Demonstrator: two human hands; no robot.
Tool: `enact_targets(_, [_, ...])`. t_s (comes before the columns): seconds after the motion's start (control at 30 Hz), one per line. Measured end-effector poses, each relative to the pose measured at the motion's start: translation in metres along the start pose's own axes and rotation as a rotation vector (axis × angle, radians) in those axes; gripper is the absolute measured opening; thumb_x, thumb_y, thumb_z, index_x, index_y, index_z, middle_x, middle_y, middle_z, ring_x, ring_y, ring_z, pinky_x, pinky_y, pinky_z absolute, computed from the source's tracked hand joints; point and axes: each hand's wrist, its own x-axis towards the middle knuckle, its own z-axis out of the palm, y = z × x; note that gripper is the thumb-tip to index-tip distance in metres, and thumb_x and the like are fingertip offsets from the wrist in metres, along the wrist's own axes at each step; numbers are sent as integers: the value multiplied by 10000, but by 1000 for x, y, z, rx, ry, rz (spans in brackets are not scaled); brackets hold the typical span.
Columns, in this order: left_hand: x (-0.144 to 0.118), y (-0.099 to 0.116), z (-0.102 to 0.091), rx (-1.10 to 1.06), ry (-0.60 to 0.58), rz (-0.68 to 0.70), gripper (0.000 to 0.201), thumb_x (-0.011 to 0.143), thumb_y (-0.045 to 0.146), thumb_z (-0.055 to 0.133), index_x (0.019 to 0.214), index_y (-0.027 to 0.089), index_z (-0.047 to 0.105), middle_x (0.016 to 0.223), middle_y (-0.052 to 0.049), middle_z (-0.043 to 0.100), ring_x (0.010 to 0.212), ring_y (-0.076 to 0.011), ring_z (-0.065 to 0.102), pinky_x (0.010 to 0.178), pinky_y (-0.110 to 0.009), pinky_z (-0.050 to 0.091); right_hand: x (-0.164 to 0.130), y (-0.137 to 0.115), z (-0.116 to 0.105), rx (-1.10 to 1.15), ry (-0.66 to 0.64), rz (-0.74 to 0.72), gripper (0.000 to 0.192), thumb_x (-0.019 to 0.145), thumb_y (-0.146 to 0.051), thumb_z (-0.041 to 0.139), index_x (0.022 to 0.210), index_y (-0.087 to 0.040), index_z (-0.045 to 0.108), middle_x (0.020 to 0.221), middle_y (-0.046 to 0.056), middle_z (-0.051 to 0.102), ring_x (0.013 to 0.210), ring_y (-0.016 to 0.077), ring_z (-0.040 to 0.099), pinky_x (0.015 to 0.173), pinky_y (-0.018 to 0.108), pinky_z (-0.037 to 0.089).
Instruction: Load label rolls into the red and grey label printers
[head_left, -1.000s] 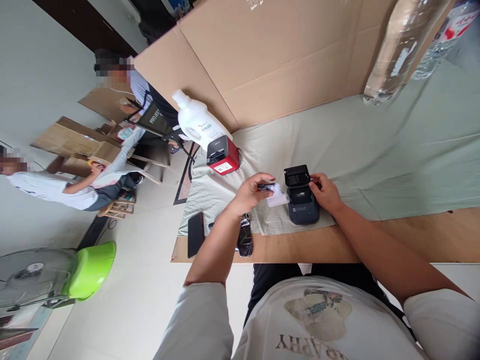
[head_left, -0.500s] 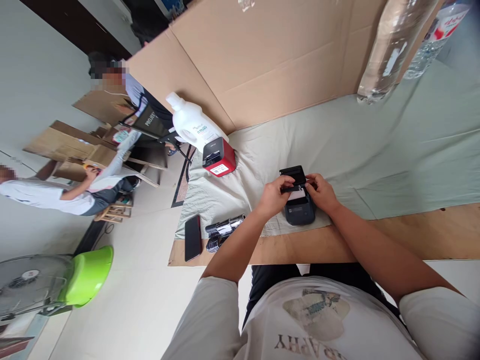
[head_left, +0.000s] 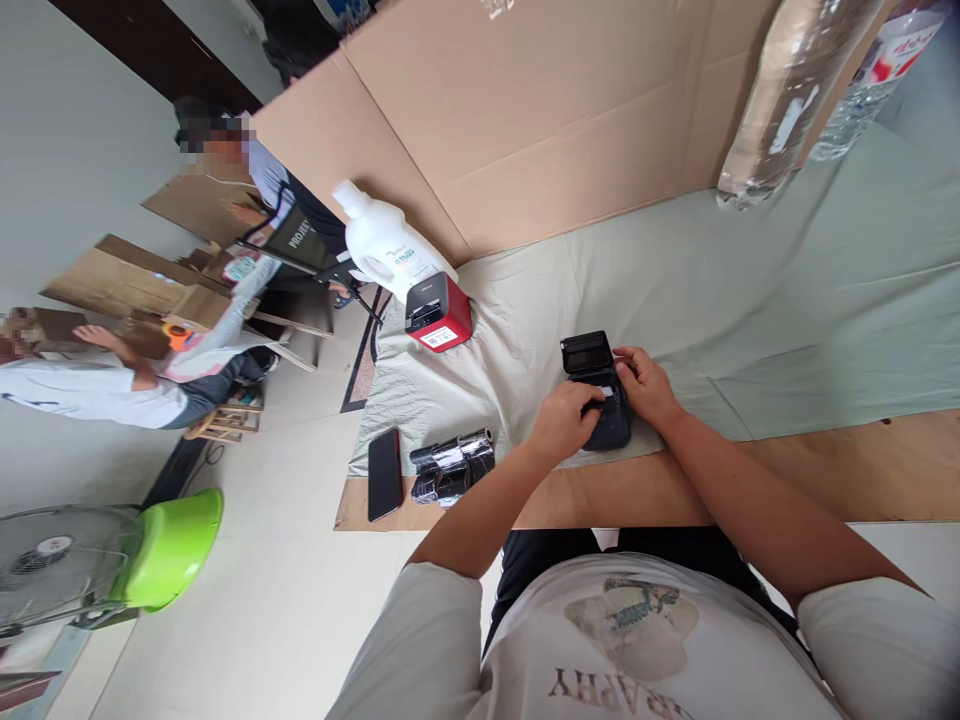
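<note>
With the small black printer (head_left: 600, 400) lying lid-open on the cloth (head_left: 712, 300) near the tabletop's front edge, the right hand (head_left: 646, 385) should grip its side firmly while the left hand's (head_left: 564, 420) curled fingers press squarely into its paper bay.

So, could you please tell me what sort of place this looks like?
Probably an informal packing or labelling workroom: small label printers on a cloth-covered table, cardboard sheets, and other people working nearby.

The small black label printer (head_left: 600, 395) is lying flat on the pale green cloth (head_left: 750, 300), lid standing open (white label roll showing inside).
</note>
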Motion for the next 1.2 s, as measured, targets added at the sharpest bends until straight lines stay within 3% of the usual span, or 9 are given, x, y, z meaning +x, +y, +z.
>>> enact_targets(0.13, [-25, -2, 18, 136, 122, 140, 149, 888, 201, 591, 950, 204, 727, 945, -83, 676, 974, -229, 619, 900, -412, 523, -1, -1, 0, 36, 1, 6, 412, 941, -500, 423, 1208, -240, 600, 1007, 67, 748, 906, 246, 696, 893, 476, 549])
enact_targets(0.3, [-45, -5, 34, 294, 190, 145, 215, 940, 264, 562, 1055, 222, 740, 976, -96, 682, 1036, -254, 606, 916, -434, 473, -4, -4, 1, 150, -11, -35, 568, 950, -643, 373, 1297, -249, 590, 1299, 89, 665, 1175, 244, 632, 1025, 450, 509])
enact_targets(0.4, [-53, -6, 40, 329, 215, 147, 246, 940, 294, 573, 1121, 227, 726, 1039, -105, 696, 1067, -265, 610, 916, -429, 448, -6, -9, -1, 252, -32, -63, 607, 951, -667, 352, 1348, -261, 567, 1389, 89, 605, 1235, 244, 588, 1008, 442, 521])
enact_targets(0.53, [-64, -6, 46, 383, 272, 191, 314, 919, 331, 602, 1198, 220, 697, 1096, -113, 705, 1095, -275, 619, 943, -432, 416, -8, -18, -8, 242, -50, -136, 577, 981, -636, 294, 1297, -285, 625, 1201, 82, 677, 1112, 235, 622, 976, 453, 524])
enact_targets(0.67, [-70, -4, 49, 370, 264, 146, 315, 918, 322, 603, 1207, 237, 695, 1149, -118, 697, 1137, -283, 616, 1005, -451, 379, -8, -24, -12, 77, -104, -262, 493, 968, -607, 382, 966, -288, 757, 998, 74, 683, 1061, 250, 606, 1038, 489, 457])
enact_targets(0.8, [-66, -7, 44, 316, 289, 127, 277, 924, 347, 585, 1146, 238, 709, 1145, -121, 687, 1125, -280, 615, 1001, -451, 391, -8, -24, -11, -19, -112, -325, 285, 872, -521, 605, 842, -272, 738, 995, 75, 671, 1038, 266, 598, 1032, 512, 445])
enact_targets(0.9, [-56, -11, 36, 292, 325, 64, 374, 939, 393, 539, 1244, 205, 649, 1288, -155, 634, 1249, -300, 551, 1052, -471, 371, -8, -23, -9, -51, -107, -352, 179, 845, -431, 639, 851, -271, 718, 1023, 78, 664, 1056, 272, 589, 1029, 520, 446])
enact_targets(1.0, [-46, -16, 31, 289, 257, 33, 497, 965, 404, 470, 1405, 175, 510, 1462, -175, 524, 1410, -295, 425, 1125, -487, 314, -8, -17, -6, -59, -129, -329, 179, 841, -413, 620, 916, -269, 695, 1084, 82, 660, 1122, 285, 575, 1055, 535, 430])
enact_targets(1.2, [-44, -26, 39, 261, 217, 49, 571, 965, 449, 448, 1448, 145, 453, 1509, -202, 474, 1449, -293, 391, 1137, -493, 293, -4, -5, -5, -79, -287, -163, 553, 824, -460, 617, 1334, -259, 540, 1370, 105, 592, 1291, 306, 534, 1095, 535, 428])
